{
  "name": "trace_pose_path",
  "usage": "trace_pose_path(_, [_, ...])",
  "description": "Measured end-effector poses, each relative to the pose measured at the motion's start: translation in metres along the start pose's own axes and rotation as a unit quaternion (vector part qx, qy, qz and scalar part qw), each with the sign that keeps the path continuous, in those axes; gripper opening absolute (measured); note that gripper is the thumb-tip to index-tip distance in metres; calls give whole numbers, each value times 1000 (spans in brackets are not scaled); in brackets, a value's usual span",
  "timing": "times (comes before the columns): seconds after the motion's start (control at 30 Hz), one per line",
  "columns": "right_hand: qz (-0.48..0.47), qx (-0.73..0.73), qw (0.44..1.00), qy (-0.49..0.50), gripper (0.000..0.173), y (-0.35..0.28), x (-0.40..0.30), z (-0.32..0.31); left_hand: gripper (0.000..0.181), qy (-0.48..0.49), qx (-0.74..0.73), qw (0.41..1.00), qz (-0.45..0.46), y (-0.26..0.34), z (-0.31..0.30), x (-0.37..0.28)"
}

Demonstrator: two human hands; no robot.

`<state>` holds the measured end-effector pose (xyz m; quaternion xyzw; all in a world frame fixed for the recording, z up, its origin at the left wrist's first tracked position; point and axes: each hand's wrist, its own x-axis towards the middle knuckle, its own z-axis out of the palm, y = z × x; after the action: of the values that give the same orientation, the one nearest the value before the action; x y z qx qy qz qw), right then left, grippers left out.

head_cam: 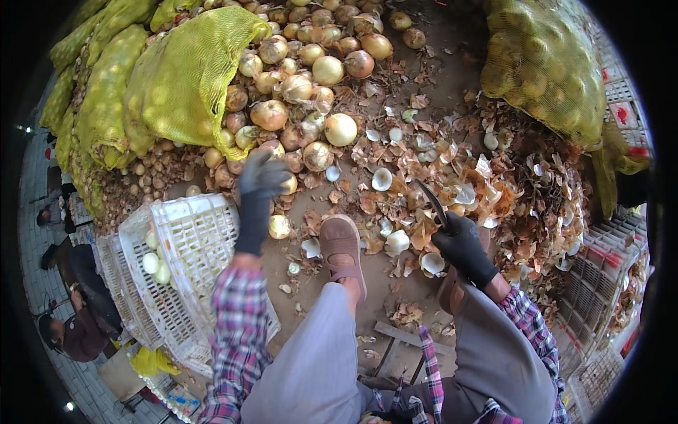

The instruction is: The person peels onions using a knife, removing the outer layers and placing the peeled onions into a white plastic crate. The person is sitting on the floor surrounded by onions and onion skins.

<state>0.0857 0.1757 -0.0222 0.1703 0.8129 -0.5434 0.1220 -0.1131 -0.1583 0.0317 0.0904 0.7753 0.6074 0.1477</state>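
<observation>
My left hand (260, 177), in a dark glove and blurred, reaches over the near edge of a heap of unpeeled onions (296, 87); whether it touches one cannot be told. Just beside it lie an onion on the heap's edge and a loose onion (279, 227) on the floor. My right hand (466, 246), also in a dark glove, is closed on the handle of a knife (431, 201) with a dark, curved blade pointing up and left. Under and around the knife are dry onion skins (492, 196) and white outer layers, one of them a cupped piece (397, 243).
A white plastic crate (196, 212) with peeled onions (159, 265) stands at the left. Yellow mesh sacks of onions (180, 85) lie upper left, another sack (540, 69) upper right. More crates (604, 275) stand at the right. Several people (79, 334) are at the far left.
</observation>
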Motion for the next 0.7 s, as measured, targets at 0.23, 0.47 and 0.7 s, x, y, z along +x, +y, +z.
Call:
trace_pose_path(0.23, [198, 294, 933, -60, 19, -23, -2, -10, 81, -200, 712, 662, 121, -40, 94, 112])
trace_pose_path(0.47, [-132, 16, 988, 81, 40, -27, 5, -21, 66, -162, -146, 960, -175, 32, 130, 48])
trace_pose_path(0.7, [-279, -251, 920, 117, 48, -76, 7, -27, 67, -160, -270, 933, -177, 64, 152, -23])
